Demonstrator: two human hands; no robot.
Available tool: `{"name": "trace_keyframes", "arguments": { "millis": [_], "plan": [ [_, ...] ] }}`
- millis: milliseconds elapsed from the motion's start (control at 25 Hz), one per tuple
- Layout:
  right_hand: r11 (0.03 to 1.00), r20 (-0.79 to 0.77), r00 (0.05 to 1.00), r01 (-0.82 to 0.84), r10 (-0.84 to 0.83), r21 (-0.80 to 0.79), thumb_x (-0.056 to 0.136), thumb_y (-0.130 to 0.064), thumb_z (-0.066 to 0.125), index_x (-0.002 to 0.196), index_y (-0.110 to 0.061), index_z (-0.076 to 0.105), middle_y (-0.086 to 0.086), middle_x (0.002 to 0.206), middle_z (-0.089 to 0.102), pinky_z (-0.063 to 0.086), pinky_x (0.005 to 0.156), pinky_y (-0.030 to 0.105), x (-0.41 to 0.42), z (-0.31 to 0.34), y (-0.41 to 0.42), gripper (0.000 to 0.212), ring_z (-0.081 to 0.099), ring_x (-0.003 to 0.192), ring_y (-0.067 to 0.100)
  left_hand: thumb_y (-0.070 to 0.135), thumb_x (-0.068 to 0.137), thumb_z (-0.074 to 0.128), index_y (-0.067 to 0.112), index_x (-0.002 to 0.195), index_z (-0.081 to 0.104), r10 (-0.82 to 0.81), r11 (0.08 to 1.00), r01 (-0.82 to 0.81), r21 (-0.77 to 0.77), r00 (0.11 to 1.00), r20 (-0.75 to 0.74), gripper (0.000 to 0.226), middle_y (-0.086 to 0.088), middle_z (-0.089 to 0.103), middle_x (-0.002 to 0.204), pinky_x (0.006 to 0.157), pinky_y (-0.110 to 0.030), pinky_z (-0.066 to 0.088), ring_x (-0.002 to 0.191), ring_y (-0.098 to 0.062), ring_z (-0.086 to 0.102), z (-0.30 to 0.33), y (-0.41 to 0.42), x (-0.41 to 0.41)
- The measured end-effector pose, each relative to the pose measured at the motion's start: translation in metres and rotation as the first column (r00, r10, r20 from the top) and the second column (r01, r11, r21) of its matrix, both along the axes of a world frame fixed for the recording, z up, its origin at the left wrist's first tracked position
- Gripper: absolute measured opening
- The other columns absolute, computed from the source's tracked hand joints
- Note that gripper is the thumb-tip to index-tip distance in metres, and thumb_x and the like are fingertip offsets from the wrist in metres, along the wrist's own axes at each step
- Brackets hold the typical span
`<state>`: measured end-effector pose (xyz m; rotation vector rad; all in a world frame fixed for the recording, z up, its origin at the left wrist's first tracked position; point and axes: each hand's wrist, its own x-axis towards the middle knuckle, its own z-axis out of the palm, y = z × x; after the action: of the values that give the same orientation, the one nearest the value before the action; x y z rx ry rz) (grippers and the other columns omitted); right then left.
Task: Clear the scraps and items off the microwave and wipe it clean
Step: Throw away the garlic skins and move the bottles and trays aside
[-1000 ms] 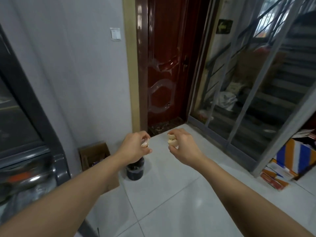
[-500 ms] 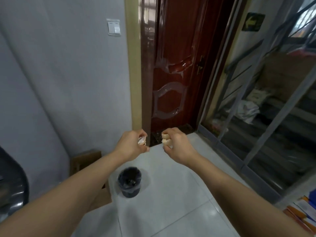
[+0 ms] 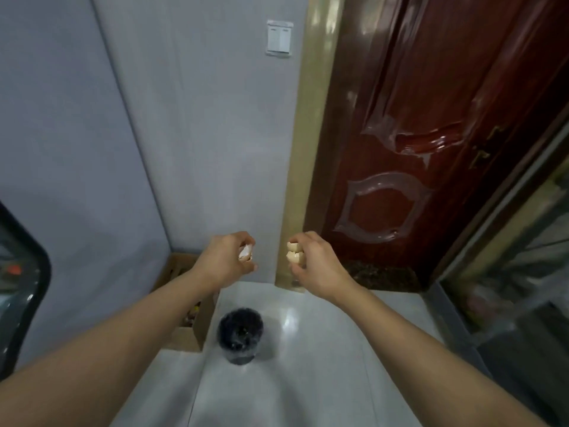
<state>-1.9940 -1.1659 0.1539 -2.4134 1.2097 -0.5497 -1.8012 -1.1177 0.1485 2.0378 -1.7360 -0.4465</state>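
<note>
Since the black bin (image 3: 240, 335) stands on the floor just below, the left hand (image 3: 226, 260) and right hand (image 3: 314, 261) each grip eggshell scraps (image 3: 295, 255), likely for dropping in.

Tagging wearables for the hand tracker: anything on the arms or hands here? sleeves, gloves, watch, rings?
Nothing worn that shows. Both forearms are bare from the bottom edge of the picture to the wrists: no sleeves, no watch, no bands. The left hand and right hand have no gloves, and no rings are visible on the parts that face the camera. The frame is slightly soft, so fine marks cannot be ruled out.
</note>
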Motion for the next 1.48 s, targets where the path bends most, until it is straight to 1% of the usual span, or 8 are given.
{"name": "trace_keyframes", "arguments": {
  "millis": [120, 240, 400, 720, 880, 1160, 1320, 1480],
  "plan": [
    [0.994, -0.025, 0.993, -0.112, 0.112, 0.009, 0.081, -0.008, 0.060, 0.111, -0.007, 0.057, 0.010, 0.110, 0.054, 0.038, 0.082, 0.024, -0.010, -0.008, -0.033, 0.030, 0.053, 0.100, 0.025, 0.029, 0.077, 0.074, 0.018, 0.115, 0.059, 0.095, 0.995, -0.095, 0.013, 0.995, 0.009, 0.043, -0.004, 0.066, 0.107, 0.076, -0.024, 0.044, 0.096, -0.019, 0.059, -0.005, -0.008, -0.020],
    [0.980, -0.039, 0.979, -0.199, 0.199, 0.012, 0.081, -0.007, 0.059, 0.108, -0.005, 0.058, 0.011, 0.108, 0.055, 0.030, 0.075, 0.018, -0.006, -0.019, -0.062, 0.028, 0.052, 0.100, 0.027, 0.028, 0.075, 0.075, 0.019, 0.107, 0.061, 0.146, 0.988, -0.146, 0.044, 0.989, 0.000, 0.036, -0.001, 0.067, 0.101, 0.072, -0.024, 0.043, 0.088, -0.015, 0.059, -0.013, -0.019, -0.030],
    [0.954, -0.045, 0.953, -0.297, 0.299, 0.041, 0.080, -0.007, 0.058, 0.109, -0.007, 0.057, 0.011, 0.111, 0.055, 0.034, 0.078, 0.023, 0.017, -0.036, -0.101, 0.030, 0.054, 0.100, 0.028, 0.029, 0.074, 0.076, 0.019, 0.109, 0.063, 0.248, 0.967, -0.248, 0.058, 0.969, -0.010, 0.039, 0.001, 0.067, 0.104, 0.078, -0.026, 0.045, 0.096, -0.018, 0.061, -0.028, -0.042, -0.022],
    [0.903, -0.071, 0.902, -0.420, 0.427, 0.096, 0.080, -0.011, 0.058, 0.110, -0.012, 0.056, 0.008, 0.112, 0.053, 0.032, 0.074, 0.020, 0.082, -0.064, -0.174, 0.030, 0.053, 0.098, 0.024, 0.027, 0.072, 0.077, 0.019, 0.104, 0.064, 0.423, 0.905, -0.421, 0.062, 0.906, -0.015, 0.036, 0.000, 0.068, 0.102, 0.068, -0.022, 0.037, 0.088, -0.016, 0.059, -0.058, -0.094, 0.019],
    [0.863, -0.059, 0.865, -0.489, 0.499, 0.124, 0.081, -0.011, 0.059, 0.113, -0.012, 0.056, 0.008, 0.113, 0.053, 0.036, 0.077, 0.021, 0.110, -0.077, -0.202, 0.032, 0.054, 0.098, 0.023, 0.027, 0.073, 0.075, 0.020, 0.105, 0.064, 0.506, 0.860, -0.503, 0.082, 0.862, -0.013, 0.034, 0.001, 0.068, 0.102, 0.066, -0.021, 0.036, 0.086, -0.015, 0.059, -0.065, -0.112, 0.034],
    [0.707, -0.039, 0.713, -0.683, 0.700, 0.184, 0.080, -0.009, 0.060, 0.114, -0.010, 0.057, 0.007, 0.116, 0.053, 0.035, 0.081, 0.018, 0.145, -0.108, -0.261, 0.034, 0.053, 0.103, 0.022, 0.027, 0.078, 0.073, 0.017, 0.114, 0.060, 0.723, 0.684, -0.710, 0.167, 0.691, -0.023, 0.040, -0.003, 0.066, 0.108, 0.065, -0.020, 0.036, 0.082, -0.011, 0.052, -0.087, -0.150, 0.032],
    [0.581, -0.039, 0.587, -0.785, 0.808, 0.217, 0.082, -0.010, 0.063, 0.117, -0.011, 0.056, 0.007, 0.118, 0.052, 0.032, 0.078, 0.013, 0.153, -0.130, -0.295, 0.035, 0.053, 0.101, 0.020, 0.026, 0.078, 0.073, 0.017, 0.116, 0.060, 0.834, 0.544, -0.812, 0.213, 0.552, -0.025, 0.042, -0.005, 0.065, 0.111, 0.070, -0.023, 0.041, 0.093, -0.016, 0.058, -0.104, -0.173, 0.010],
    [0.488, -0.024, 0.500, -0.833, 0.866, 0.260, 0.081, -0.010, 0.066, 0.117, -0.010, 0.056, 0.008, 0.118, 0.052, 0.034, 0.082, 0.016, 0.154, -0.162, -0.318, 0.037, 0.054, 0.102, 0.021, 0.029, 0.078, 0.074, 0.020, 0.116, 0.058, 0.898, 0.430, -0.866, 0.256, 0.440, -0.021, 0.042, -0.004, 0.065, 0.112, 0.078, -0.030, 0.050, 0.101, -0.020, 0.060, -0.136, -0.187, -0.008]
  ]
}}
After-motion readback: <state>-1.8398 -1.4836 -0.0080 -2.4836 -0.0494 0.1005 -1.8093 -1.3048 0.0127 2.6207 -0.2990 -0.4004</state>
